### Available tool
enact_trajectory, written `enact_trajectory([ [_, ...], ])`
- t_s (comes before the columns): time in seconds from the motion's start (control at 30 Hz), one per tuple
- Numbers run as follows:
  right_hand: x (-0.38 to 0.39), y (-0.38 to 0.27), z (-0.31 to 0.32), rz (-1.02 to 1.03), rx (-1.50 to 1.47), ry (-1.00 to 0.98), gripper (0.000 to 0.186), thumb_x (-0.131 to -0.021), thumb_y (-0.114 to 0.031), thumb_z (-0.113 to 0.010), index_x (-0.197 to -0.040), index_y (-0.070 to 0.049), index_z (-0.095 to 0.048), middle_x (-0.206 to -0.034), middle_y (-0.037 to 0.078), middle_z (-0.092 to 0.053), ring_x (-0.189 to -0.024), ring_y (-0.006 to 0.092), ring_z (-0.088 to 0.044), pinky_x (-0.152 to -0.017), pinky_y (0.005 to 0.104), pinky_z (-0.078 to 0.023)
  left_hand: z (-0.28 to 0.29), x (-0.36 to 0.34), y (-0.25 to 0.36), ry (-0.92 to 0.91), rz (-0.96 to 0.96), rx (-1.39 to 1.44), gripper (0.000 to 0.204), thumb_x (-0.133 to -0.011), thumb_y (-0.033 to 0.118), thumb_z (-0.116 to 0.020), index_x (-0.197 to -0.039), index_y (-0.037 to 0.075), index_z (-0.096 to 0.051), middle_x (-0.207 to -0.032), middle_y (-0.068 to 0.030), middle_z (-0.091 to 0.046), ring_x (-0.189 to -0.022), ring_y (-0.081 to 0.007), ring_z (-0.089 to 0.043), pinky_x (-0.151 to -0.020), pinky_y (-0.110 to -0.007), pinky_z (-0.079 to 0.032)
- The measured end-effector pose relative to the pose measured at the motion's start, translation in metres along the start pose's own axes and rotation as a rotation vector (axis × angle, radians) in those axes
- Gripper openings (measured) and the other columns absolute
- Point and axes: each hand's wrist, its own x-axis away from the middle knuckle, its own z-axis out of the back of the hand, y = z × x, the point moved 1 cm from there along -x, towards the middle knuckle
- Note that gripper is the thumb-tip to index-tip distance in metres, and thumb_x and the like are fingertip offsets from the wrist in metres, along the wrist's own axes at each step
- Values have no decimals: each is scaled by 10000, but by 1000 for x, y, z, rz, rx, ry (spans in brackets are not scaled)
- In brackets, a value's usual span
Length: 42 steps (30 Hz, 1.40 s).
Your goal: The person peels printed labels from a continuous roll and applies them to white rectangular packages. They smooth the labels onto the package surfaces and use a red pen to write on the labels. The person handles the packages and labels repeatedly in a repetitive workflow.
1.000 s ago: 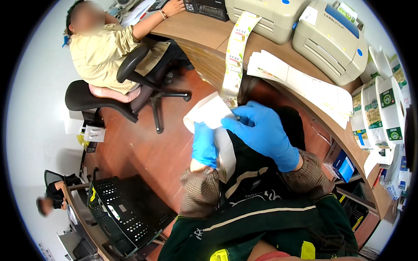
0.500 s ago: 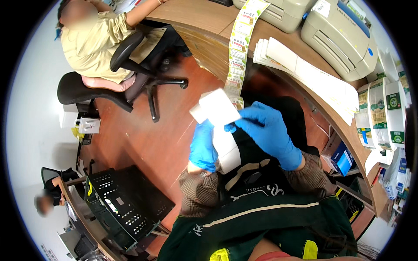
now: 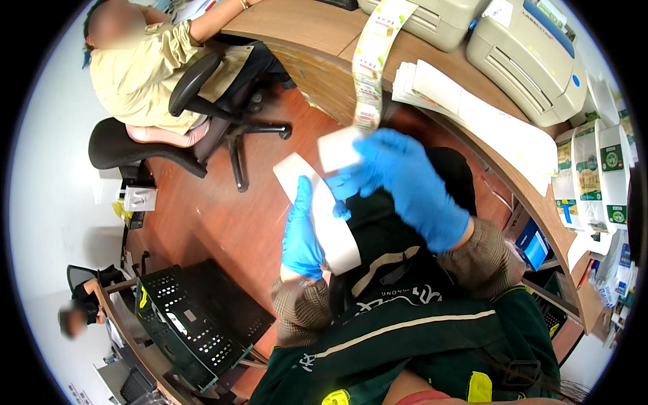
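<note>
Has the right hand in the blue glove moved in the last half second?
Yes. Judged against the wooden desk, the right hand has shifted slightly up the picture, bringing its fingers nearer the desk.

The head view (wide fisheye) looks down closely on left hand (image 3: 301, 239) and right hand (image 3: 409, 183).

This looks like an office set up for label printing: the curved wooden desk (image 3: 290, 28) carries beige printers (image 3: 523, 64), with a strip of printed labels (image 3: 372, 61) hanging over its edge and label rolls (image 3: 589, 172) on its right-hand stretch. A person (image 3: 152, 77) sits at the desk's left in a black swivel chair (image 3: 121, 150).
</note>
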Motion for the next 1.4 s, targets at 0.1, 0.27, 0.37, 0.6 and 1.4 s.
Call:
enact_trajectory([
  [0.1, 38, 33, -14, 80, 309, -108, 156, -835, -154, -648, -878, -7, -622, -696, 89, -593, -610, 137, -570, -570, 269, -457, 6, -1, -2, -175, 110, 165, 549, -959, 458, -419, -1293, 24, -462, -1080, -139, -620, -891, -196, -608, -797, -311, -505],
  [0.27, 80, 54, -11, 258, 554, -473, 165, -871, -200, -620, -884, -37, -606, -770, 134, -610, -608, 217, -573, -607, 281, -477, 26, -18, -8, -213, 168, 185, 496, -963, 372, -459, -1342, 55, -425, -1232, -123, -568, -1060, -199, -591, -870, -304, -504],
  [0.37, 91, 62, -5, 334, 551, -565, 162, -880, -207, -617, -909, -48, -623, -847, 146, -645, -684, 246, -630, -662, 296, -528, 33, -32, -12, -238, -22, -6, 389, -966, 293, -473, -1267, 48, -501, -1136, -107, -617, -956, -168, -625, -806, -271, -517],
  [0.6, 93, 63, -2, 171, 563, -868, 218, -888, -262, -606, -937, -51, -628, -893, 150, -660, -728, 262, -643, -681, 312, -538, 36, -64, -6, -92, 119, 40, 291, -913, 245, -561, -1126, 48, -570, -894, -64, -634, -730, -139, -616, -618, -232, -509],
  [1.4, 21, 9, 12, 656, 992, 1, 201, -881, -68, -599, -1069, -5, -634, -902, 90, -645, -776, 163, -596, -677, 269, -482, 37, -87, 62, -40, -249, -131, 359, -842, 37, -588, -1198, 24, -545, -1122, -67, -606, -1028, -184, -584, -910, -316, -467],
])
